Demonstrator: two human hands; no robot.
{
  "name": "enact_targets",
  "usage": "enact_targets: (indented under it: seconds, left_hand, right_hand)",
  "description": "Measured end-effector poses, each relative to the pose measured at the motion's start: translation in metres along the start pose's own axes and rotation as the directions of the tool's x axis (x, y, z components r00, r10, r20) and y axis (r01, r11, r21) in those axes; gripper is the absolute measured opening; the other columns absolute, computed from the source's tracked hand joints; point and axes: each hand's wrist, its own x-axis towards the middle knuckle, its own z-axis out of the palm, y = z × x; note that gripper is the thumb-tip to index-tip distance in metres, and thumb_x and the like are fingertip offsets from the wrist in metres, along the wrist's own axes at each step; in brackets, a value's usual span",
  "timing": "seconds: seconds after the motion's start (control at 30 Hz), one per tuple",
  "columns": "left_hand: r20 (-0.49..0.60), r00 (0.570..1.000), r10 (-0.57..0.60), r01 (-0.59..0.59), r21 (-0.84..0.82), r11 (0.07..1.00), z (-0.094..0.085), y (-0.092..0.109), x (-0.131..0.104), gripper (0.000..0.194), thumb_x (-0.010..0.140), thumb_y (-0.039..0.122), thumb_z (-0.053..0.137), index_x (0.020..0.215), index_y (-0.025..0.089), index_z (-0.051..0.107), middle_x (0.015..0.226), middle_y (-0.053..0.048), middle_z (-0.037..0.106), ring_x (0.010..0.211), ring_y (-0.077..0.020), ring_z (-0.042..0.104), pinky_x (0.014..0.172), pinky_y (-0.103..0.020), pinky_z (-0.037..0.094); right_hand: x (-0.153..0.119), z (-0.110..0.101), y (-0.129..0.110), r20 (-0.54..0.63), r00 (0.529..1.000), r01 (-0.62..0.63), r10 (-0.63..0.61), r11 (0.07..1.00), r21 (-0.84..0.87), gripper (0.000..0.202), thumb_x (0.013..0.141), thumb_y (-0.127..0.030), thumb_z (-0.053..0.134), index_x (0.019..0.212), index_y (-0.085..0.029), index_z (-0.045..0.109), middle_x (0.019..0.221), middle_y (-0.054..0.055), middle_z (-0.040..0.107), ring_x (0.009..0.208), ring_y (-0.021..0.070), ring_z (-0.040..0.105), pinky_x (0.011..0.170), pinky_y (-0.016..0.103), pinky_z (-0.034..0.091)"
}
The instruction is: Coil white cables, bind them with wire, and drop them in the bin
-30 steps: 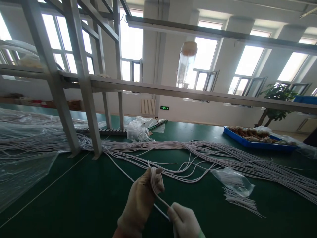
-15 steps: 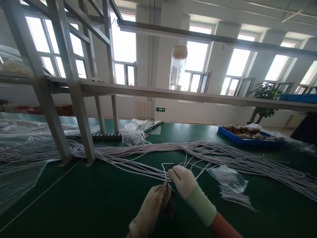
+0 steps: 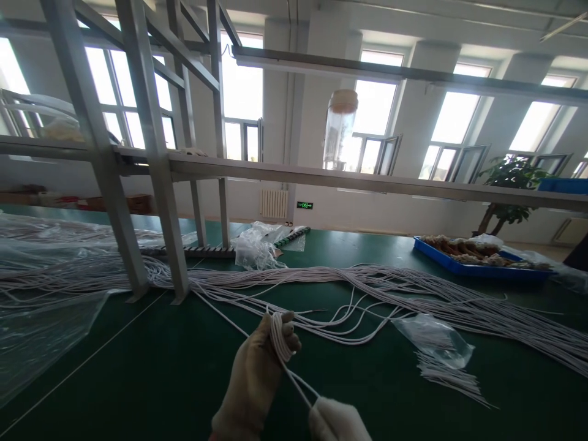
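My gloved left hand [image 3: 261, 361] is closed around a small coil of white cable [image 3: 281, 340], whose loops lie across its fingers. Two strands run down from that coil to my gloved right hand [image 3: 337, 419], pinched on them at the lower edge of the view and partly cut off. Behind both hands, a long bundle of white cables [image 3: 316, 274] stretches across the green table [image 3: 184, 380]. A few loose strands bow out from it close beyond my left hand.
Metal shelf posts [image 3: 158, 153] stand on the table at left, near plastic sheeting [image 3: 50, 343]. Crumpled plastic bags [image 3: 260, 245] lie behind the bundle. To the right are a clear bag [image 3: 436, 340], short cut cables [image 3: 452, 380] and a blue tray [image 3: 473, 267]. A jar [image 3: 340, 131] stands on the shelf.
My right hand has moved down toward me, drawing strands away from the coil. My left hand has risen and shifted left, turning the coil into clearer sight. The whole view has swung slightly left.
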Motion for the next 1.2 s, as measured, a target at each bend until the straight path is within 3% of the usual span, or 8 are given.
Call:
enact_targets:
  seconds: [0.13,0.33,0.63,0.77,0.87,0.97,1.07,1.2]
  left_hand:
    - [0.153,0.983,-0.101,0.093,0.059,0.994,0.001,0.007,-0.008,0.039,0.097,0.043,0.055,0.104,0.008,0.07,0.076,-0.006,0.066,0.065,-0.0158,0.063,0.066,-0.027,0.054]
    - [0.279,0.91,-0.307,0.043,0.672,0.739,0.014,0.003,-0.023,0.03,0.083,0.039,0.076,0.098,0.014,0.073,0.078,-0.007,0.074,0.064,-0.0198,0.064,0.065,-0.031,0.05]
    - [0.027,0.998,-0.05,0.024,0.589,0.808,-0.009,-0.025,-0.002,0.027,0.065,0.008,0.084,0.081,0.025,0.07,0.089,-0.006,0.073,0.1,-0.0343,0.066,0.091,-0.045,0.052]
    - [0.008,1.0,-0.012,0.007,0.456,0.89,-0.007,-0.022,0.002,0.02,0.082,0.02,0.076,0.1,0.017,0.069,0.097,-0.009,0.073,0.096,-0.0293,0.068,0.09,-0.042,0.054]
    - [0.034,0.999,-0.009,0.002,0.214,0.977,-0.004,-0.01,0.002,0.027,0.097,0.032,0.056,0.108,0.01,0.068,0.085,-0.009,0.07,0.077,-0.0206,0.067,0.077,-0.033,0.057]
    - [0.066,0.997,0.032,-0.035,0.034,0.999,-0.01,0.006,-0.001,0.019,0.097,0.025,0.056,0.103,0.014,0.07,0.076,-0.004,0.066,0.065,-0.0151,0.062,0.063,-0.025,0.054]
    - [0.139,0.99,0.038,-0.057,0.133,0.989,-0.016,0.014,-0.008,0.024,0.083,0.001,0.069,0.099,0.018,0.073,0.081,-0.002,0.071,0.071,-0.0131,0.065,0.066,-0.018,0.053]
    - [0.338,0.88,-0.333,0.13,0.503,0.854,-0.005,0.0,-0.011,0.019,0.089,0.025,0.07,0.095,0.008,0.076,0.077,-0.011,0.074,0.061,-0.0186,0.066,0.059,-0.026,0.053]
  right_hand:
    - [0.023,-0.055,-0.014,-0.207,0.976,0.027,-0.066,0.982,-0.185,0.02,0.093,-0.031,0.062,0.078,-0.017,0.065,0.08,0.003,0.061,0.073,0.02,0.06,0.065,0.03,0.049]
    - [0.049,-0.098,-0.055,-0.227,0.949,0.132,-0.22,0.929,-0.347,0.018,0.08,-0.025,0.078,0.073,-0.019,0.063,0.084,0.0,0.058,0.072,0.0185,0.054,0.067,0.031,0.048]
    - [0.016,-0.039,-0.075,-0.335,0.93,0.023,-0.153,0.932,-0.362,0.021,0.101,-0.019,0.046,0.092,-0.019,0.065,0.09,0.008,0.063,0.079,0.0232,0.061,0.073,0.036,0.052]
    - [-0.002,0.0,-0.058,-0.168,0.97,0.103,-0.177,0.921,-0.375,0.015,0.096,-0.021,0.054,0.093,-0.022,0.068,0.09,0.007,0.067,0.078,0.0238,0.063,0.069,0.033,0.051]
    - [-0.003,0.006,-0.024,-0.022,0.989,0.139,-0.143,0.98,-0.141,0.02,0.098,-0.026,0.051,0.089,-0.02,0.068,0.086,0.005,0.067,0.077,0.0212,0.064,0.067,0.029,0.049]
    - [0.011,-0.017,0.006,-0.01,0.996,0.088,-0.087,0.996,0.036,0.029,0.098,-0.038,0.052,0.082,-0.019,0.067,0.079,0.002,0.064,0.075,0.0194,0.062,0.066,0.028,0.047]
    - [0.032,-0.057,0.016,-0.159,0.983,0.083,-0.088,0.996,-0.04,0.032,0.091,-0.044,0.062,0.073,-0.018,0.06,0.073,0.0,0.056,0.068,0.0181,0.056,0.062,0.028,0.046]
    - [0.052,-0.097,-0.007,-0.3,0.942,0.108,-0.149,0.983,-0.15,0.03,0.087,-0.04,0.068,0.07,-0.02,0.054,0.075,-0.001,0.051,0.067,0.0175,0.051,0.062,0.029,0.045]
